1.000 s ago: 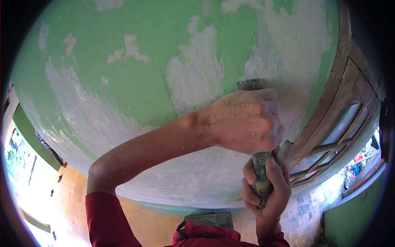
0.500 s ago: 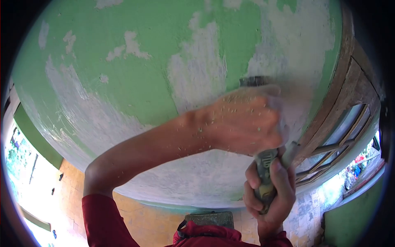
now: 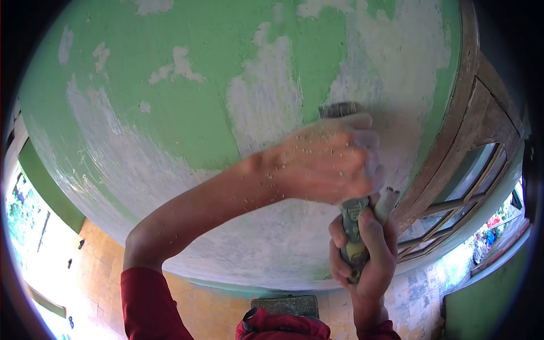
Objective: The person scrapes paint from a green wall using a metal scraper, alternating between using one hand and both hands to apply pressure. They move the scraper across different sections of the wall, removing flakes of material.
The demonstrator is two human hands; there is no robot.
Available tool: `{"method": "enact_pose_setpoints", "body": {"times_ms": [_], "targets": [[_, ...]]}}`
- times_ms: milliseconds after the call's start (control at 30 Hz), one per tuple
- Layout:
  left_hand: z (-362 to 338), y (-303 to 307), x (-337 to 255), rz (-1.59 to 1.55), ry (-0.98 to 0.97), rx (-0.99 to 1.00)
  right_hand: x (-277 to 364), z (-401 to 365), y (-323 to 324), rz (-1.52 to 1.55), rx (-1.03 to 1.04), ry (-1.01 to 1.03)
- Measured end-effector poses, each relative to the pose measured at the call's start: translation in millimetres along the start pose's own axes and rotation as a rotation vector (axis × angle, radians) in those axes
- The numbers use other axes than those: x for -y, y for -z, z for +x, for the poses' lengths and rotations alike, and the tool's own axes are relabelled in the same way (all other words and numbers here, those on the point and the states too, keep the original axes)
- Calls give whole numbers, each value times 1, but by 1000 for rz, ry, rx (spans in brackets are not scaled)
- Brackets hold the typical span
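A wall with green paint (image 3: 209, 113) and bare whitish patches (image 3: 263, 93) fills the view. My left hand (image 3: 334, 158), dotted with paint flakes, is closed around the upper part of a dirty hand tool (image 3: 354, 229). Past its fingers, the tool's dark flat end (image 3: 340, 109) lies at the wall between green paint and a bare patch. Just below, my right hand (image 3: 368, 252) is wrapped round the tool's stained lower handle. A pale, round-ended stick (image 3: 387, 205) pokes out beside the right thumb. What joins the tool's parts is hidden by the left hand.
A brown wooden frame (image 3: 447, 141) with glass panes (image 3: 464, 175) borders the wall on the right. Below are orange floor tiles (image 3: 105, 266) and a dark block (image 3: 294, 306) by the wall's foot. Small dark items (image 3: 81, 244) lie on the floor at left.
Both hands and the tool have shifted slightly left in the view, and the tool's dark end with them. The view itself has also shifted a little. Both grips are unchanged.
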State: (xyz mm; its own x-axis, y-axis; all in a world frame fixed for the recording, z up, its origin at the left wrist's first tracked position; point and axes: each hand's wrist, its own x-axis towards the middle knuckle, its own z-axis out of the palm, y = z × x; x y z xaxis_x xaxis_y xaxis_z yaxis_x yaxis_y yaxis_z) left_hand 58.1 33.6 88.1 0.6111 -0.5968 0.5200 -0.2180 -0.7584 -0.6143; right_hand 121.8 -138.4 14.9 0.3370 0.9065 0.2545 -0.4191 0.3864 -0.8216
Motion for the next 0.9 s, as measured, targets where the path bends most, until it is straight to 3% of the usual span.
{"method": "enact_pose_setpoints", "body": {"times_ms": [333, 567, 633, 733, 900], "targets": [[-1, -1, 10, 182, -87, 15, 3, 3, -5, -37, 3, 11], [2, 7, 5, 11, -29, 66, 3, -3, -11, -54, -14, 23], [6, 8, 14, 177, -85, 24, 8, 3, -14, -90, -49, 51], [6, 9, 14, 54, -58, 45, 7, 0, -20, -85, -61, 74], [10, 15, 24, 121, -61, 77, 12, 12, -17, -120, -51, 85]]}}
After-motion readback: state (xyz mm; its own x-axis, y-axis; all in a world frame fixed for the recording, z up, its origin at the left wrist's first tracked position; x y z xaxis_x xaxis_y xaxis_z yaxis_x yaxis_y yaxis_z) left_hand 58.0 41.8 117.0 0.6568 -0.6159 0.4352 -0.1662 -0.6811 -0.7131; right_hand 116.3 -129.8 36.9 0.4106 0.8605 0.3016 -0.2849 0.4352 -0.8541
